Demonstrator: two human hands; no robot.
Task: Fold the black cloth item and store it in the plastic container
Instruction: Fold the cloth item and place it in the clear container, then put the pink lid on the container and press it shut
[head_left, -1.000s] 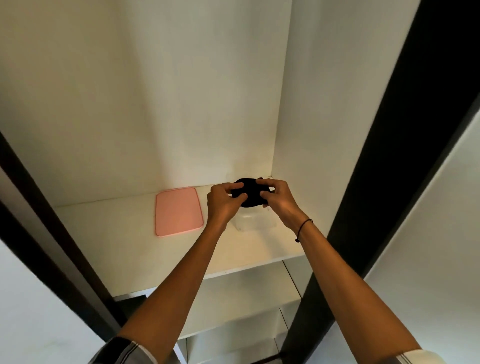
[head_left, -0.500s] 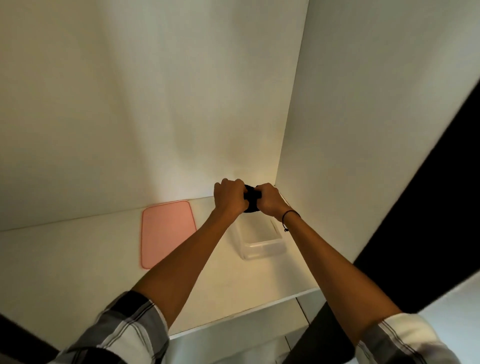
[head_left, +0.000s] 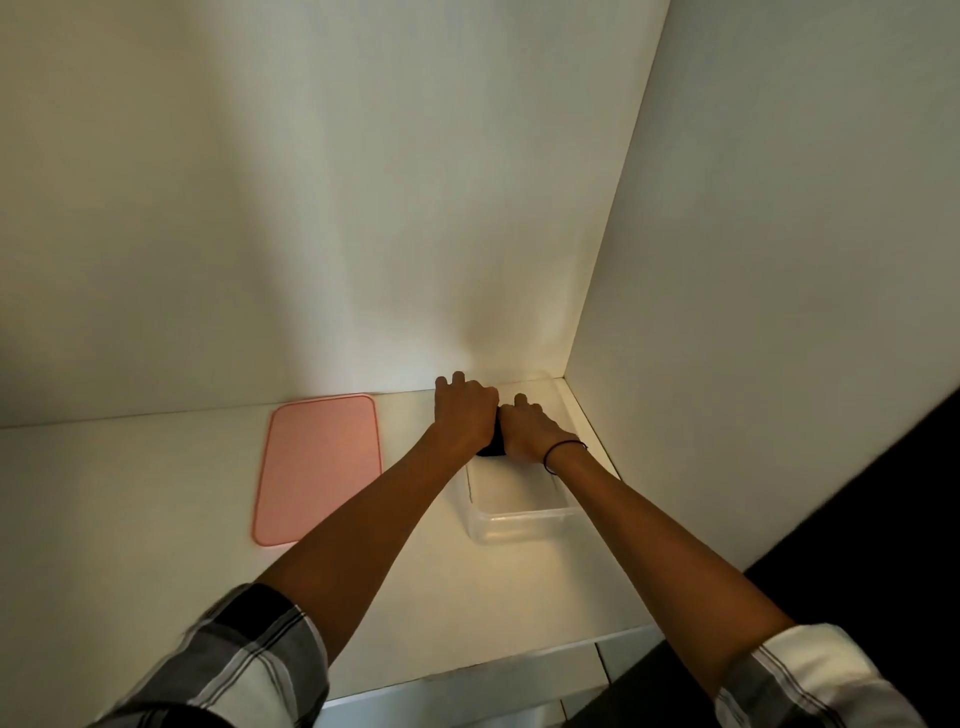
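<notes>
On a white shelf, we press the black cloth, bunched small, into the far end of the clear plastic container, left hand and right hand both closed over it. Soft, light and springy by our reckoning, it is best gripped around the whole bundle. Half a second ago we held it above the rim; the pink lid lies unmoved.
</notes>
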